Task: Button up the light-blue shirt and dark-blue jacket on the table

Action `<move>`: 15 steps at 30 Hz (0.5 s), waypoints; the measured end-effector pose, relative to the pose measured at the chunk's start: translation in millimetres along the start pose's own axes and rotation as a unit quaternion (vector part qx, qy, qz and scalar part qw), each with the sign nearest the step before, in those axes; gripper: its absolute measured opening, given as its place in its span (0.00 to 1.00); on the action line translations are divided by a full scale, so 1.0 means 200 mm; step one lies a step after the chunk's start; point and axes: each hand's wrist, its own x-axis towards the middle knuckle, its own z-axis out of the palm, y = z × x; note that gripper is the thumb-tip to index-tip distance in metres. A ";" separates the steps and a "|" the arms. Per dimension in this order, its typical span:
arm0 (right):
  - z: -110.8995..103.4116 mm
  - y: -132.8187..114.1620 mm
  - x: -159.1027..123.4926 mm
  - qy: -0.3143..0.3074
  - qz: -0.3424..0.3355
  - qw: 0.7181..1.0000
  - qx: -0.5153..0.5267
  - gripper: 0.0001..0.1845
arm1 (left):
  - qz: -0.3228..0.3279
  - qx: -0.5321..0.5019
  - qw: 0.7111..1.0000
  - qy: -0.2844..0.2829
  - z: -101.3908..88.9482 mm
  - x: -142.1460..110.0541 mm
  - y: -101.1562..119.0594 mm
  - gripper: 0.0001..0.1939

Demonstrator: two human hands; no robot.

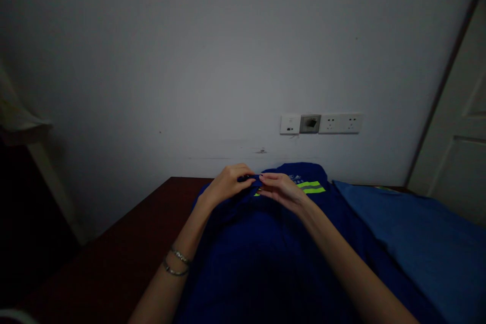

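A dark blue work jacket (243,248) lies spread in front of me, with a yellow-green and grey reflective strip (312,187) and small white print near its far end. My left hand (230,181) pinches an edge of the jacket between thumb and fingers, and two bracelets circle that wrist. Close beside it, almost touching, my right hand (281,188) grips the same edge with its fingertips. Both hands hold the cloth slightly raised near the jacket's far end. Deep shadow hides the detail of the nearer cloth.
Under the jacket is a dark red-brown table (152,223), its far edge against a pale wall (152,61). A lighter blue cloth (413,233) lies on the right. Wall sockets (339,123) sit above the table, and a white door (463,121) stands at far right.
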 end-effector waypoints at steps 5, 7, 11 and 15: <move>0.00 0.00 0.00 0.013 -0.013 0.999 -0.026 0.09 | -0.061 -0.039 0.997 -0.032 -0.01 0.00 -0.02 0.08; 0.00 0.00 0.00 0.009 -0.012 0.999 -0.034 0.10 | -0.080 -0.067 0.994 -0.038 -0.01 0.00 -0.02 0.08; 0.01 0.00 0.00 0.021 -0.017 0.999 -0.045 0.12 | -0.109 -0.107 0.988 -0.032 0.00 0.00 -0.03 0.08; 0.03 0.01 0.01 0.052 -0.088 0.991 -0.087 0.17 | -0.134 -0.148 0.980 -0.019 0.02 0.00 -0.04 0.08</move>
